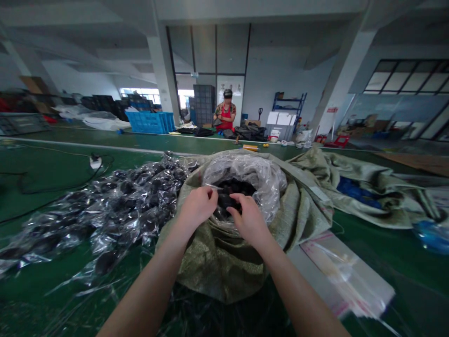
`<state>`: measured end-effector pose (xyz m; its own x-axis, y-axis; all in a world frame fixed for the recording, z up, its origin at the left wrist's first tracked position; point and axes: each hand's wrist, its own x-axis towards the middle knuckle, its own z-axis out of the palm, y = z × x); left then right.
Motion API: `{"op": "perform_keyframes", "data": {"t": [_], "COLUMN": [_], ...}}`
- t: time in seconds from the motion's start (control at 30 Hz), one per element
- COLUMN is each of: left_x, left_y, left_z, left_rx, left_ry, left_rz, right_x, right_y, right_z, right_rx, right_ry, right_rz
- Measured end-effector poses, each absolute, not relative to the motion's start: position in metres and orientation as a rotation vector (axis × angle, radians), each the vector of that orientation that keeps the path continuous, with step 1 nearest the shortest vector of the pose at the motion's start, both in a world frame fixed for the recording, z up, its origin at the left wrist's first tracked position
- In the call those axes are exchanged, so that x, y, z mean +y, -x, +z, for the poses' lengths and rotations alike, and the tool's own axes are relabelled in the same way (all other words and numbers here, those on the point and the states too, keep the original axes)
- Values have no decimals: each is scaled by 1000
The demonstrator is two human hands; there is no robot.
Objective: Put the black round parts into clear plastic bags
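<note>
A large woven sack (224, 271) stands open in front of me, its clear plastic liner (270, 175) folded out around the mouth. Several dark items lie inside; their kind is hard to make out. Over the opening, my left hand (200, 204) pinches what looks like the edge of a small clear plastic bag. My right hand (248, 216) grips a soft black item (224, 201) between thumb and fingers, close to my left fingertips. To the left lies a heap of black items in clear bags (140, 196). Flat clear bags (347, 271) are stacked at the right.
Another woven sack (396, 208) with blue contents lies at the right. A white power socket (95, 162) and cables are on the green surface at left. Across from me, a person in a red apron (227, 117) works near dark material. Blue crates (149, 121) stand behind.
</note>
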<state>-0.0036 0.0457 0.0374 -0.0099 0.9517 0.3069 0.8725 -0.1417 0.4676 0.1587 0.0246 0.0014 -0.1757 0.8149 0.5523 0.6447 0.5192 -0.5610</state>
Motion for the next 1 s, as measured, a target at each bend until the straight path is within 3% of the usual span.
{"op": "perform_keyframes", "data": {"t": [0.33, 0.73, 1.0], "left_x": [46, 39, 38], "left_y": [-3, -9, -10], "left_z": [34, 39, 37], "left_rx": [1863, 1844, 1962], "left_ry": [-2173, -2154, -2136], "left_rz": [766, 761, 723], "right_x": [33, 40, 41], "right_y": [-161, -152, -151], "right_z": [-4, -16, -14], "right_rx": [-1718, -1420, -1331], "right_ry": [1119, 1011, 938], "right_rz": [284, 928, 1054]}}
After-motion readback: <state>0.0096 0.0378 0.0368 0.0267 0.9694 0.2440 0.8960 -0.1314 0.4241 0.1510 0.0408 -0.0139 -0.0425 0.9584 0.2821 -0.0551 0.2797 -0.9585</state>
